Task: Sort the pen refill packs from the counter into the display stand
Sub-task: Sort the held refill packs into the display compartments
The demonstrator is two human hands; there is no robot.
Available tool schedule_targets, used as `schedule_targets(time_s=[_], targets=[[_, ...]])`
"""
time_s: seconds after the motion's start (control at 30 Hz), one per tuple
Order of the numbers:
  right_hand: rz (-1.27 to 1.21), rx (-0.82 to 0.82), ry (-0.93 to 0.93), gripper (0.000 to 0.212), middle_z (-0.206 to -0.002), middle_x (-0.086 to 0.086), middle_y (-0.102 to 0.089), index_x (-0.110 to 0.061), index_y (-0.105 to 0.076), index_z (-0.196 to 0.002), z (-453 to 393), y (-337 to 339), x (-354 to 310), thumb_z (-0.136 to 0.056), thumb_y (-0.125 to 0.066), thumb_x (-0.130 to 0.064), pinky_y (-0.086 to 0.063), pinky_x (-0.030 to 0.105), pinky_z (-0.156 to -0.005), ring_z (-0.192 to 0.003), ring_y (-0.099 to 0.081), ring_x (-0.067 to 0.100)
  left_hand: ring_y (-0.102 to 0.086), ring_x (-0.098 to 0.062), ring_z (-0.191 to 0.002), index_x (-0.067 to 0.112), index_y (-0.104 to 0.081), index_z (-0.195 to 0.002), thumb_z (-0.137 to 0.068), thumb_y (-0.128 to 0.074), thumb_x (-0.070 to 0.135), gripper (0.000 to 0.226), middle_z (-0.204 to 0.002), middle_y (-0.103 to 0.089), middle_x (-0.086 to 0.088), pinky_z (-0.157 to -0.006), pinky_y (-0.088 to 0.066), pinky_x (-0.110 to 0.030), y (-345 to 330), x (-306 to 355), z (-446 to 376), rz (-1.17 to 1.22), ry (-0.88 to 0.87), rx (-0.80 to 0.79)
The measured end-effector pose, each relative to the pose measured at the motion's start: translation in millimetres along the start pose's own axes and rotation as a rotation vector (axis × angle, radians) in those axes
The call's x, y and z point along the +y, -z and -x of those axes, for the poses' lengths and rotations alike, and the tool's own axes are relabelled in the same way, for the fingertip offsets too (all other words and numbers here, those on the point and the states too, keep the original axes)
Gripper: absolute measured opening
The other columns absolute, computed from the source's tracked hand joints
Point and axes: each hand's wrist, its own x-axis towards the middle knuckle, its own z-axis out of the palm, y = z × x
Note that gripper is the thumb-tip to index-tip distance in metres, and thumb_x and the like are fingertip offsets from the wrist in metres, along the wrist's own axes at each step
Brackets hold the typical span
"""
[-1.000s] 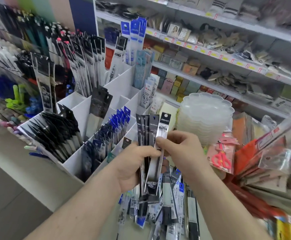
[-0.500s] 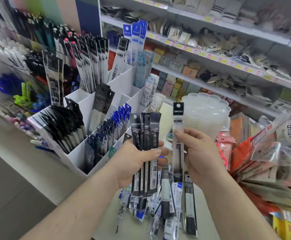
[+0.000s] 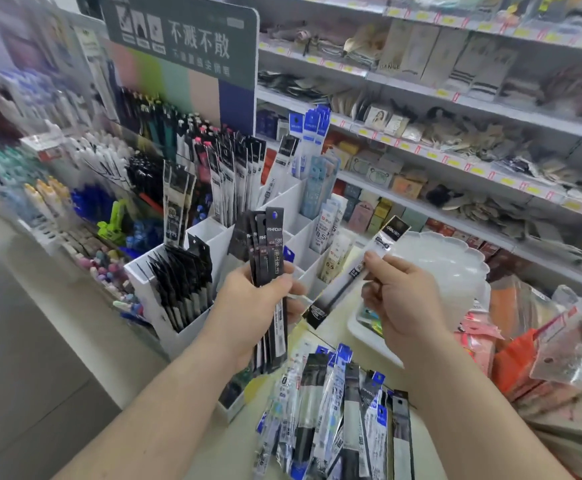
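The left hand [image 3: 258,299] gripped a bundle of long black pen refill packs [image 3: 269,271], fingers curled tight round the middle, the packs standing nearly upright with their card headers poking above the knuckles. Over on the other side, the right hand [image 3: 400,299] pinched a single clear refill pack with a black header [image 3: 362,265] between thumb and fingertips, and that pack ran on a slant, header up and to the right, lower end down near the left hand. Both hands hovered above the pale tabletop [image 3: 320,327], just in front of the white compartmented display stand [image 3: 192,327].

The stand was already busy: a row of black packs [image 3: 182,282] leaned in the front-left compartment, tall black packs [image 3: 237,174] filled the rear ones, blue-headed packs [image 3: 312,140] rose at the back, and white packs marked 0.5 [image 3: 331,233] sat on the right side. Behind the stand stood a dark green sign with white lettering [image 3: 182,39].

Down on the tabletop, nearest the camera, lay a loose heap of mixed refill packs [image 3: 338,417], blue, black and clear, overlapping one another. A stack of translucent scalloped plastic dishes [image 3: 452,268] stood beyond the right hand. Crinkled plastic-wrapped goods [image 3: 542,358] crowded the right edge, and white shelves of small boxed items [image 3: 421,161] ran across the background.
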Motion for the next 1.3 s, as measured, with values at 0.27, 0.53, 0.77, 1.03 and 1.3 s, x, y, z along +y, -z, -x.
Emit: schedule_targets(time_s=[0.27,0.53,0.77,1.03,1.3], targets=[[-0.013,0.133,0.234,0.028,-0.064,0.009,-0.064,-0.01,-0.064,-0.068,-36,-48,-42,-0.096,-0.065,-0.013,-0.058,0.031,-0.06,-0.052,-0.063,0.014,-0.055,-0.015,-0.052,0.004,-0.061,-0.1,-0.098,-0.051,-0.002,0.011,-0.061,-0.064,-0.002,-0.06,-0.052,-0.033,10,11,-4,0.034,-0.143,0.118],[0.285,0.092,0.469,0.026,-0.06,0.004,-0.066,-0.009,-0.069,-0.069,-78,-108,-56,-0.094,-0.066,-0.018,-0.058,0.038,-0.065,-0.052,-0.066,0.009,-0.054,-0.018,-0.055,0.006,-0.06,-0.098,-0.097,-0.052,-0.003,0.012,-0.061,-0.065,0.001,-0.062,-0.051,-0.036,12,9,-8,0.01,-0.151,0.119],[0.378,0.084,0.505,0.033,-0.055,-0.001,-0.066,-0.023,-0.065,-0.062,-90,-129,-54,-0.095,-0.062,-0.02,-0.061,0.043,-0.074,-0.057,-0.07,0.017,-0.059,-0.019,-0.055,0.007,-0.062,-0.099,-0.095,-0.054,-0.002,0.012,-0.068,-0.067,-0.003,-0.063,-0.052,-0.038,16,3,-12,-0.037,-0.097,0.053],[0.696,-0.087,0.509,0.034,-0.056,0.002,-0.063,-0.012,-0.067,-0.062,-101,-137,-35,-0.093,-0.064,-0.024,-0.051,0.032,-0.059,-0.053,-0.051,0.013,-0.058,-0.019,-0.057,0.008,-0.061,-0.099,-0.096,-0.054,-0.001,0.012,-0.07,-0.067,-0.004,-0.061,-0.052,-0.036,16,1,-15,-0.036,-0.081,0.035],[0.761,-0.108,0.399,0.021,-0.065,-0.01,-0.063,-0.017,-0.077,-0.079,-100,-131,-28,-0.091,-0.068,-0.032,-0.052,0.03,-0.074,-0.071,-0.061,0.01,-0.066,-0.024,-0.067,0.005,-0.059,-0.108,-0.099,-0.052,0.003,0.011,-0.081,-0.071,-0.009,-0.065,-0.058,-0.039,16,-2,-11,0.011,0.036,-0.1]])
